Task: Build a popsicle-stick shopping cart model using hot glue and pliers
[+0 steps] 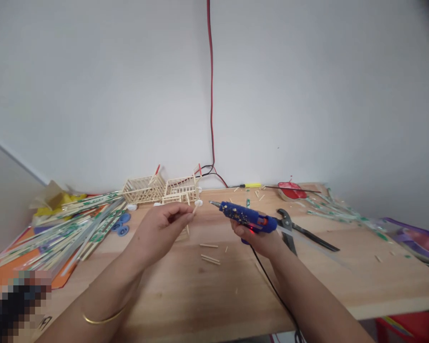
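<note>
My left hand [162, 228] pinches a short thin wooden stick [195, 208], held above the wooden table [214, 286]. My right hand [260, 240] grips a blue glue gun [243, 216] with a red light on; its metal nozzle points left, toward the stick's tip, a short gap away. The gun's black cord runs down toward me between my arms. Behind my left hand stand small lattice structures of wooden sticks [160, 189].
A heap of wrapped chopsticks [67, 228] lies at the left on orange paper. Blue bottle caps [121, 224] sit beside it. Black pliers [296, 231] lie right of the gun. A red lid [291, 190] and wrappers sit far right. Loose sticks [210, 252] dot the middle.
</note>
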`<state>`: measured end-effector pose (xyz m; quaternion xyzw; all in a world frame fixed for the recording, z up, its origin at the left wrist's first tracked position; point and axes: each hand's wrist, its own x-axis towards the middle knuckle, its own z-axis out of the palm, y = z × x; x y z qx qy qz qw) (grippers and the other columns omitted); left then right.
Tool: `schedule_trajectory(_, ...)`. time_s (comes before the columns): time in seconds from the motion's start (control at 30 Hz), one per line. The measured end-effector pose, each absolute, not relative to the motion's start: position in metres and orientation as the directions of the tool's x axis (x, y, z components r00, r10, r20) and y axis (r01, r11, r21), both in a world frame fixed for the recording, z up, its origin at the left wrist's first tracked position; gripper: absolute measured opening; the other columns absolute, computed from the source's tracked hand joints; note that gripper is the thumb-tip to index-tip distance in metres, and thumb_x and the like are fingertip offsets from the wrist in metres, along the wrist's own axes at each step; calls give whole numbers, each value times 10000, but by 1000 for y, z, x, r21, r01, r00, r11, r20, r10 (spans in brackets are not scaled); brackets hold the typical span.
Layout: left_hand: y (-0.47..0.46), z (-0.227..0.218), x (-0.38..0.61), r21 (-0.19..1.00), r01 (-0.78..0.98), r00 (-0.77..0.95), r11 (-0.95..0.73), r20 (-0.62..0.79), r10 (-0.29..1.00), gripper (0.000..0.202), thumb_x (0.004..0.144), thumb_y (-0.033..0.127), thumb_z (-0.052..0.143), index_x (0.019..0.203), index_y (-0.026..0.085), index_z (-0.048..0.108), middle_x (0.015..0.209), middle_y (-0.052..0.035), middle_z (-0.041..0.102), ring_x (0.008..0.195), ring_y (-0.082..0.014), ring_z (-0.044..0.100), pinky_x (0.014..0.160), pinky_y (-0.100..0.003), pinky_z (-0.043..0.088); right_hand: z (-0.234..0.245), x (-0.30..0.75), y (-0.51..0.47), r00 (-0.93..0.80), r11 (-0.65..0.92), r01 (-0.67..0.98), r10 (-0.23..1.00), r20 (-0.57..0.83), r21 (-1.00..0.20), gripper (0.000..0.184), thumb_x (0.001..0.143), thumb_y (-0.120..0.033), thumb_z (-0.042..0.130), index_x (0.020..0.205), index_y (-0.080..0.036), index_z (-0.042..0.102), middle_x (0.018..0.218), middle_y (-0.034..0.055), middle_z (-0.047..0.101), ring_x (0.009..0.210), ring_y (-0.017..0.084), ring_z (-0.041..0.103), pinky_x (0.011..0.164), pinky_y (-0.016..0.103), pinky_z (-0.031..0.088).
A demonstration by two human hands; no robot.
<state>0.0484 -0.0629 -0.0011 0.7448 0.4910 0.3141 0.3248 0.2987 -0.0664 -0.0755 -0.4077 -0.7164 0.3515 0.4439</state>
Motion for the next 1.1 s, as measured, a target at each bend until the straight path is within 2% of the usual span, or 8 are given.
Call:
schedule_trajectory(0.13, -62, -5, 52, 785, 534, 342, -313, 138, 929, 228, 838, 364, 553, 865, 183, 689, 762, -3, 654, 720, -147, 553, 665, -244, 398, -67, 297, -72, -247, 396, 197, 905, 345, -897, 263, 761, -415, 656, 701, -179, 558, 624, -13, 521, 549, 105, 477, 535, 235, 417)
schedule_trajectory(0.3, -61, -8, 54, 774, 533, 377, -344, 147, 915, 222, 846, 350, 540, 864, 187, 689, 739, 0, 646, 694, -141, 541, 645, -246, 391, -61, 298, -74, -308, 441, 156, 872, 381, -884, 251, 774, -403, 648, 692, -177, 576, 601, -18, 510, 528, 96, 452, 514, 224, 393)
schedule_trajectory(0.6, -63, -11, 55, 761, 553, 369, -338, 141, 919, 190, 839, 341, 552, 865, 212, 690, 759, 14, 665, 707, -135, 558, 651, -243, 390, -56, 297, -76, -314, 464, 193, 864, 394, -864, 223, 774, -357, 661, 898, -171, 673, 657, -9, 558, 545, 92, 460, 521, 213, 397)
schedule_trajectory(0.73, -64, -10, 55, 763, 549, 371, -342, 144, 917, 188, 842, 337, 548, 858, 214, 689, 751, 15, 661, 704, -133, 553, 646, -240, 389, -55, 297, -76, -313, 460, 204, 867, 388, -864, 242, 771, -358, 660, 925, -172, 682, 647, -9, 556, 533, 91, 454, 508, 210, 393)
schedule_trajectory(1.1, -65, -6, 55, 769, 539, 380, -344, 143, 914, 208, 837, 328, 549, 887, 199, 704, 788, -13, 690, 730, -153, 582, 670, -254, 409, -53, 297, -76, -300, 446, 270, 881, 366, -853, 213, 764, -378, 641, 757, -166, 623, 608, -7, 523, 541, 105, 452, 496, 218, 370)
